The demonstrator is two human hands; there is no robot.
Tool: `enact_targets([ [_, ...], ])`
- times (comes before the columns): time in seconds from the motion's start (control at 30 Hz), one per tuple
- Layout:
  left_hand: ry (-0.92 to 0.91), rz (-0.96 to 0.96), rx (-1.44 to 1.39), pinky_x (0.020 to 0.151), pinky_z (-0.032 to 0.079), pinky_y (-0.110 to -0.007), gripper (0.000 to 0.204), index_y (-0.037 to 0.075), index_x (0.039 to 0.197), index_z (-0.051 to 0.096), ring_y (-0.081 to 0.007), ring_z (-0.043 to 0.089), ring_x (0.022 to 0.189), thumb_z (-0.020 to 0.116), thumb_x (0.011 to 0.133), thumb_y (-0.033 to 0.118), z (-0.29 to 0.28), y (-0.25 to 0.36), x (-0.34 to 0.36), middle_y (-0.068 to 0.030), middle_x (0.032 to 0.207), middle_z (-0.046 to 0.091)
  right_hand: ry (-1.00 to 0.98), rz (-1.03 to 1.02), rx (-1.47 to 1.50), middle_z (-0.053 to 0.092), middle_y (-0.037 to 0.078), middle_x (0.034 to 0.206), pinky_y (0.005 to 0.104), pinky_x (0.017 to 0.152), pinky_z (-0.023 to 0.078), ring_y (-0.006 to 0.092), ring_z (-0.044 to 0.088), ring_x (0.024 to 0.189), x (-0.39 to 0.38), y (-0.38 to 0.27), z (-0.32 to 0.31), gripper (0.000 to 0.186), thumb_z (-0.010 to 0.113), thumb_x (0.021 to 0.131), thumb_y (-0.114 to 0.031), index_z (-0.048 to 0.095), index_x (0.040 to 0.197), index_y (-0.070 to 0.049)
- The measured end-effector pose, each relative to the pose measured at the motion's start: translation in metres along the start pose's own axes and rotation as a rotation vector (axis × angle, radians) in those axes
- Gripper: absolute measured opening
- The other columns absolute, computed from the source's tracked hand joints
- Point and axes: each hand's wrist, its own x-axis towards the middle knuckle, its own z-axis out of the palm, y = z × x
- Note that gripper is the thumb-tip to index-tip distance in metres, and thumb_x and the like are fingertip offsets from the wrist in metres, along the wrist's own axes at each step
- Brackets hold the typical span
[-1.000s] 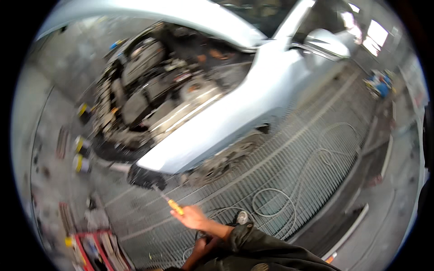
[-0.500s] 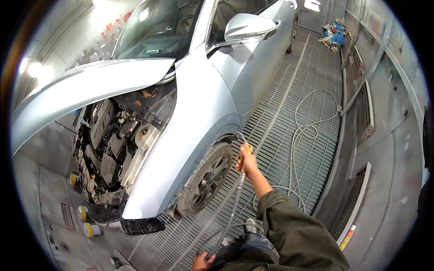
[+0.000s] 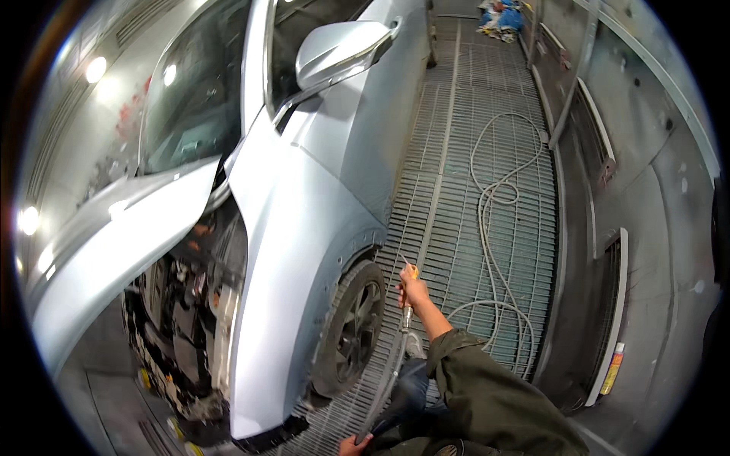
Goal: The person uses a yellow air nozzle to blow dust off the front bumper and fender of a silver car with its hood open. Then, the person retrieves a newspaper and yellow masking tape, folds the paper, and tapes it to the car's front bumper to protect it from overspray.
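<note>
My right hand [image 3: 413,290] grips a yellow blow gun [image 3: 414,272] with a thin nozzle, pointed toward the wheel arch of a silver car's front fender [image 3: 289,228]; whether it touches cannot be told. A grey hose [image 3: 384,391] runs down from the gun's metal fitting to my left hand [image 3: 353,444] at the lower edge, closed around it. Beside the gun is the front wheel [image 3: 350,327]. The raised hood [image 3: 122,243] stands over the exposed engine bay [image 3: 179,319], with a black piece along the fender's front lower end.
A slatted grate floor [image 3: 433,129] runs along the car, carrying a looped hose [image 3: 498,194]. At the right are the booth wall [image 3: 654,213], vents and a yellow spray can [image 3: 612,368]. A blue and white pile [image 3: 498,19] lies at the far end. The side mirror [image 3: 338,53] juts out.
The view has swung toward the car's side and far end. My right hand has risen from low by the front corner to the wheel arch; the hose along to my left hand now shows.
</note>
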Motion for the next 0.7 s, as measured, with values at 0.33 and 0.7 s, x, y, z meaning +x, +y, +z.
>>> enact_targets([
  [0.33,-0.332,0.109,-0.341,0.068,0.046,-0.036,0.045,0.000,0.092,0.069,-0.0130,0.055,0.073,0.067,0.090,0.045,-0.097,0.134,0.013,-0.0040,0.077,0.065,0.117,-0.028,-0.022,0.057,0.012,0.057,0.0389,0.039,0.049,0.0245,0.059,0.044,0.097,-0.017,0.008,0.045,0.063,0.092,-0.035,0.057,0.071,0.004],
  [0.7,-0.203,0.326,-0.233,0.068,0.046,-0.035,0.037,0.001,0.095,0.068,-0.0135,0.058,0.075,0.068,0.091,0.038,-0.111,0.236,-0.007,-0.0041,0.080,0.066,-0.471,-0.360,-0.259,0.053,0.004,0.054,0.0296,0.038,0.040,0.0144,0.055,0.043,-0.062,-0.232,0.169,0.046,0.062,0.091,-0.042,0.059,0.075,0.001],
])
